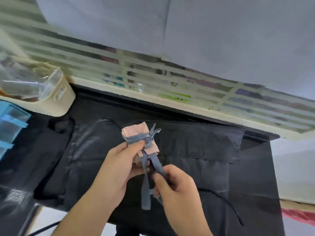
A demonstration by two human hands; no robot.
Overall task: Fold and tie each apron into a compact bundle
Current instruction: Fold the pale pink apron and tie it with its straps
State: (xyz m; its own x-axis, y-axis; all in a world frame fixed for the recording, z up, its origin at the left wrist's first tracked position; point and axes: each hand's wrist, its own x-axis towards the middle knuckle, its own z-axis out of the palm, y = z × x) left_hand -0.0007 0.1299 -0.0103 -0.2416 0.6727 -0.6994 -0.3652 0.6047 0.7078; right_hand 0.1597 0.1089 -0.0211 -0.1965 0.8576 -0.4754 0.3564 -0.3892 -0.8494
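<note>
Both hands work above the middle of the black-covered table [255,167]: the left hand [117,169] grips the pink bundle [136,132], already knotted with a grey tie [136,139]. Its loose straps [145,189] hang down, one pinched by the right hand [173,188].
</note>
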